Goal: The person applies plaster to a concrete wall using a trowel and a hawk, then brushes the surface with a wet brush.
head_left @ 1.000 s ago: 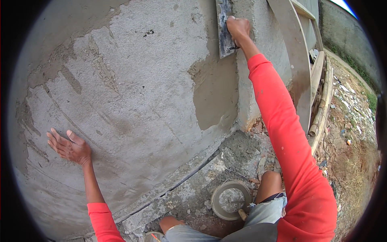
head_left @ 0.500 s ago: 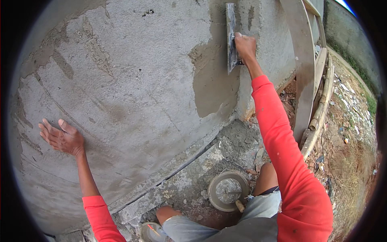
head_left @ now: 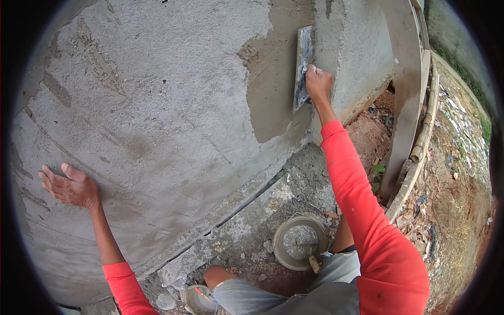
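My left hand (head_left: 68, 185) rests against the rough grey wall (head_left: 173, 115) at the left, fingers apart and holding nothing. My right hand (head_left: 318, 84) is closed on the handle of a steel plastering trowel (head_left: 302, 50), its long blade upright against a darker patch of wet mortar (head_left: 265, 89), just left of a vertical ridge (head_left: 341, 47) in the wall. Both my forearms are in red sleeves. Below, between my knees, a round bucket (head_left: 284, 239) holds grey material, with a wooden handle (head_left: 314, 264) sticking out at its side.
A second bucket (head_left: 197, 304) sits near my left knee on broken concrete. A narrow crack (head_left: 244, 202) runs along the wall's foot. At the right stand a curved board (head_left: 403, 105) and bamboo poles (head_left: 422, 139), beside debris-strewn ground (head_left: 451, 199) and another grey wall (head_left: 449, 31).
My right hand has moved the trowel downward along the wet patch by the ridge. My left hand shows slightly farther left in the picture, still on the wall, and the view has shifted a little.
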`<action>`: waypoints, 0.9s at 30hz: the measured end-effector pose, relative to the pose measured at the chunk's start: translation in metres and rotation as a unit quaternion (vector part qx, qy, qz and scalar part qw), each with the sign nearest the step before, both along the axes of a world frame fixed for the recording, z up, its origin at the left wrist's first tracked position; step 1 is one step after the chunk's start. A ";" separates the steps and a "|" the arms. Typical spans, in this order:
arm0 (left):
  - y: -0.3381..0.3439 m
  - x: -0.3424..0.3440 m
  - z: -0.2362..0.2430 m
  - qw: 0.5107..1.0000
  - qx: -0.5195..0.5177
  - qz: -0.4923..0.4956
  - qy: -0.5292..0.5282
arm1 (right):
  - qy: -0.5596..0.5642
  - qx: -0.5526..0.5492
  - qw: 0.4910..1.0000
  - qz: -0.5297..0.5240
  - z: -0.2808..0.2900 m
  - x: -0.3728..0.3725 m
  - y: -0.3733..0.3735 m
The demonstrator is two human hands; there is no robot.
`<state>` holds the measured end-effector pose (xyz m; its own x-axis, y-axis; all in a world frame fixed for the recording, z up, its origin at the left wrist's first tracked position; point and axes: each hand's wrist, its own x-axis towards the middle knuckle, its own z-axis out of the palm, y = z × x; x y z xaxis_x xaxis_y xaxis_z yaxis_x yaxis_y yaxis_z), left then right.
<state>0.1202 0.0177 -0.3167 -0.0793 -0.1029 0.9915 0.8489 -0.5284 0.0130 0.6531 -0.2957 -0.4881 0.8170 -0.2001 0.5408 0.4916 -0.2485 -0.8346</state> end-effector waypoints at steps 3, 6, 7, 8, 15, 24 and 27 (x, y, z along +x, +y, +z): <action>0.003 -0.009 0.004 1.000 0.014 -0.007 0.003 | -0.001 -0.011 0.989 0.144 0.016 -0.084 0.021; 0.006 -0.006 -0.001 1.000 -0.005 0.004 0.001 | -0.077 -0.112 0.969 0.206 -0.006 -0.161 0.050; 0.006 -0.010 -0.001 1.000 -0.008 0.006 -0.001 | -0.073 -0.111 0.969 0.209 -0.013 -0.173 0.049; 0.008 -0.009 0.000 1.000 -0.007 0.002 -0.006 | -0.107 -0.144 0.950 0.256 -0.015 -0.180 0.050; -0.005 -0.003 0.000 1.000 -0.029 -0.011 -0.005 | -0.066 0.026 0.990 0.125 0.042 -0.059 -0.001; 0.008 -0.014 -0.005 1.000 -0.012 -0.017 -0.004 | 0.000 -0.101 0.951 0.293 -0.040 -0.184 0.054; 0.014 -0.015 -0.006 1.000 -0.019 0.008 -0.003 | 0.037 -0.098 0.967 0.234 -0.110 -0.157 0.031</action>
<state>0.1056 0.0312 -0.3225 -0.0840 -0.0666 0.9942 0.8576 -0.5129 0.0381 0.4964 -0.2651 -0.5985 0.8315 0.3008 0.4670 0.5286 -0.1696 -0.8318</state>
